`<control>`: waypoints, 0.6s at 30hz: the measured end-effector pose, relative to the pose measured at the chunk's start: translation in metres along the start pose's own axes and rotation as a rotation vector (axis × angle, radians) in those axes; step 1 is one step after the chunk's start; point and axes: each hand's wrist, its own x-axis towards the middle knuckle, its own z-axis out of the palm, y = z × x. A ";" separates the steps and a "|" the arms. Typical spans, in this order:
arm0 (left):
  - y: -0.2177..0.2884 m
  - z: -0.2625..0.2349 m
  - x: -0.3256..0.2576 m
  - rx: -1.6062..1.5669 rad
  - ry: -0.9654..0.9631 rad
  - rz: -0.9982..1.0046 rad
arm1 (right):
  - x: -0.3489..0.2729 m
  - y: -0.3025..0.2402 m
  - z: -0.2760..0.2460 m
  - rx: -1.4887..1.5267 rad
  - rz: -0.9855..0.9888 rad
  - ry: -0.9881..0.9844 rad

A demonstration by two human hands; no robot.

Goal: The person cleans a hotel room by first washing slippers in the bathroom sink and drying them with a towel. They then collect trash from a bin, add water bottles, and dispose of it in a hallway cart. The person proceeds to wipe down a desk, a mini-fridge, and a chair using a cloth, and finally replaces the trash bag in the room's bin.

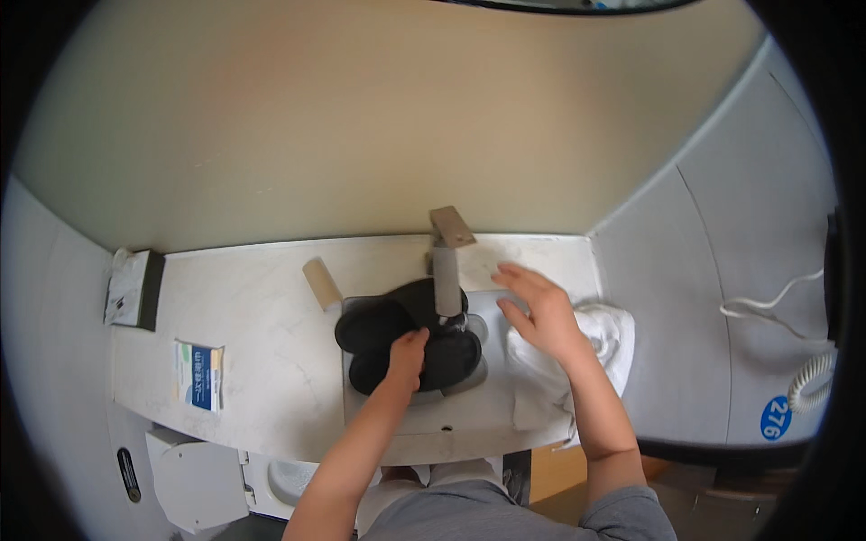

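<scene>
1. Head view is filled mostly by a pale marbled counter (271, 298) with a sink basin (469, 406) set in it at centre.
2. Black slippers (397, 329) are seen lying in the basin, under a tall tap (446, 270) at 12 o'clock.
3. A white towel (604, 338) is bunched at 3 o'clock of the basin.
4. The right hand (541, 316) is spread wide, resting on the towel's edge.
5. The left hand (408, 353) is closed on the slippers.
6. A tissue box (133, 288) is placed at 9 o'clock.
</scene>
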 end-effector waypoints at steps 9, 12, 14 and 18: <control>0.005 0.031 0.016 -0.399 -0.013 0.138 | -0.153 0.040 -0.021 -0.622 0.663 -0.249; 0.003 0.027 0.023 -0.388 -0.048 0.129 | -0.183 0.087 -0.013 -0.582 0.631 -0.294; 0.001 0.031 0.023 -0.449 -0.098 0.052 | -0.211 0.139 -0.018 -0.689 0.587 -0.278; 0.001 0.036 0.012 -0.531 -0.221 0.011 | -0.146 0.102 -0.023 -0.566 0.700 -0.346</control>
